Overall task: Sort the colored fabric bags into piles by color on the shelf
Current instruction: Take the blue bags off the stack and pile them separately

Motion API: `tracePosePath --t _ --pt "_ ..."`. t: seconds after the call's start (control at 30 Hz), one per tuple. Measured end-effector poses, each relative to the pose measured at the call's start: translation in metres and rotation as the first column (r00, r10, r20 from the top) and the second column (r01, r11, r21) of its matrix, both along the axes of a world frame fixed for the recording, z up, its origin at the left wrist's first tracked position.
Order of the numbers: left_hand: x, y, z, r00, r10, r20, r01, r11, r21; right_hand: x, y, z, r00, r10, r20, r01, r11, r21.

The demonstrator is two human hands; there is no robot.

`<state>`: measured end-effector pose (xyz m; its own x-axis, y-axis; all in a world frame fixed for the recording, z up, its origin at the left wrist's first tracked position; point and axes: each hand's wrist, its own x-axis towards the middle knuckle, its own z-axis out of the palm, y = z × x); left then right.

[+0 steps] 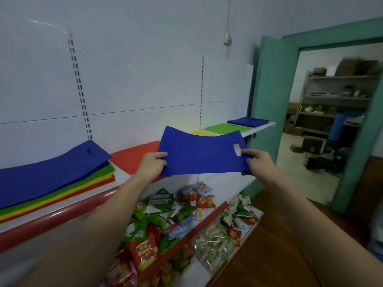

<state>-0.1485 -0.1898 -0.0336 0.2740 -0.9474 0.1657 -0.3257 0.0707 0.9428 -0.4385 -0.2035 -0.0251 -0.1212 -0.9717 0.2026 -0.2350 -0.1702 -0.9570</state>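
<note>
I hold a flat blue fabric bag (199, 154) in the air in front of the shelf (124, 175). My left hand (152, 163) pinches its left edge and my right hand (259, 163) pinches its right edge beside the handle cut-out. At the left of the shelf lies a mixed stack (51, 179) with blue on top and green, yellow and red layers below. Further right along the shelf lie a red bag (134, 156), a yellow bag (204, 133), a green bag (227, 128) and a blue pile (247, 121) at the far end.
Below the shelf, a lower shelf holds several snack packets (165, 220) in red, green and white. A red rail (62, 216) runs along the shelf front. To the right, a green door frame (271, 100) opens onto a storeroom with metal racks (335, 96).
</note>
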Motion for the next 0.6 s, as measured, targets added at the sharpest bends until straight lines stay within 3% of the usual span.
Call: tracePosePath --t 0.33,0.6 --pt "-0.185 -0.065 -0.004 0.976 -0.195 -0.094 0.201 0.978 0.063 -0.181 -0.022 -0.007 0.984 -0.180 -0.011 0.180 0.981 0.067" --pt "-0.273 -0.123 -0.023 0.938 -0.317 -0.140 0.332 0.938 0.099 -0.273 -0.052 -0.019 0.958 -0.277 -0.079 0.283 0.955 0.088"
